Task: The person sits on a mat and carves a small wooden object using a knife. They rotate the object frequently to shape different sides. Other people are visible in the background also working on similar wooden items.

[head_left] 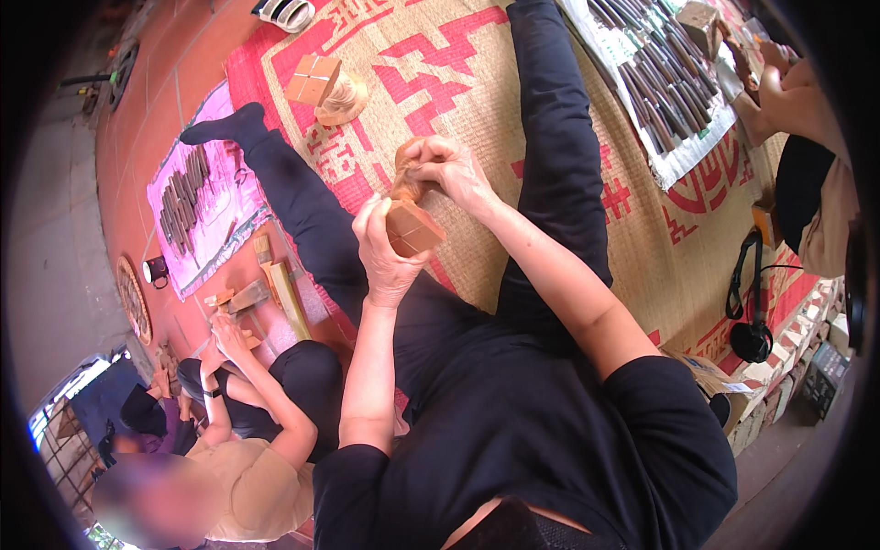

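My left hand is wrapped round the square base of a carved wooden piece, holding it tilted above my lap. Pale lines cross on the underside of its base. The fingers of my right hand are pinched together against the carved upper part. Whatever those fingers hold is too small and covered to make out. Beyond my hands, another carved wooden piece with a square base lies on its side on the patterned woven mat.
My outstretched legs flank the work. Rows of carving tools lie on a white cloth at far right, others on a pink cloth at left. A brush, a mug and headphones lie around. Co-workers sit on both sides.
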Motion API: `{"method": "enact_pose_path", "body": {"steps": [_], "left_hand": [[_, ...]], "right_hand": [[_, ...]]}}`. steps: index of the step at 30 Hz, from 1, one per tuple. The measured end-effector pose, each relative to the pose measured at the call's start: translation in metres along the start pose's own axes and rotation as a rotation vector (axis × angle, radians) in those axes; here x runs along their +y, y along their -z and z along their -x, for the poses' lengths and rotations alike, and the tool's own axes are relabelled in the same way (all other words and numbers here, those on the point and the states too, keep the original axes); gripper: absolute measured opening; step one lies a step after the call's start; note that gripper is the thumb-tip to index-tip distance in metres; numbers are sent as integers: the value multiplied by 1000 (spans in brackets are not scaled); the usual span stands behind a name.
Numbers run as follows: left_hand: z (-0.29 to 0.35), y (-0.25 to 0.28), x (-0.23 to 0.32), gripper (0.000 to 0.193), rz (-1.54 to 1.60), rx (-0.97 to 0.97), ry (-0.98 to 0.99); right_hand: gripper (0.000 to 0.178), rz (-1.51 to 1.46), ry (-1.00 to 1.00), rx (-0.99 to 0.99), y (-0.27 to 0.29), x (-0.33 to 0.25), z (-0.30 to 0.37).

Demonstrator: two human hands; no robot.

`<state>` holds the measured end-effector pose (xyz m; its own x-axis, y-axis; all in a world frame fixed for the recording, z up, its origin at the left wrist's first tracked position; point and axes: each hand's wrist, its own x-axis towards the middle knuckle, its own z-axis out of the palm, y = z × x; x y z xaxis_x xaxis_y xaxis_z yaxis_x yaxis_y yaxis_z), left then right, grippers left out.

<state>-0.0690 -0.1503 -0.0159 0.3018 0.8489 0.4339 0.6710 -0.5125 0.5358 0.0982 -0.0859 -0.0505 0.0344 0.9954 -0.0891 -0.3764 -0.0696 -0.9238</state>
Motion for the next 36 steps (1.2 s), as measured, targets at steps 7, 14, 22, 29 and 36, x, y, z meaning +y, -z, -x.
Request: {"method": "enact_pose_path", "body": {"steps": [7,14,22,29,36], "left_hand": [[11,-2,0,93,8,-9,-37],[14,0,1,94,34,-38,-29],[16,-4,6,93,26,-60,-69],[16,-3,8,91,35,-101,-108],[19,-4,9,89,14,-95,-111]], "right_hand": [[19,81,-192,173,19,-9,-3],[18,273,-166,77,11,-12,12],[20,307,-202,86,17,-16,15],[19,841,70,208,19,0,4],[18,624,38,83,21,-12,26]]}}
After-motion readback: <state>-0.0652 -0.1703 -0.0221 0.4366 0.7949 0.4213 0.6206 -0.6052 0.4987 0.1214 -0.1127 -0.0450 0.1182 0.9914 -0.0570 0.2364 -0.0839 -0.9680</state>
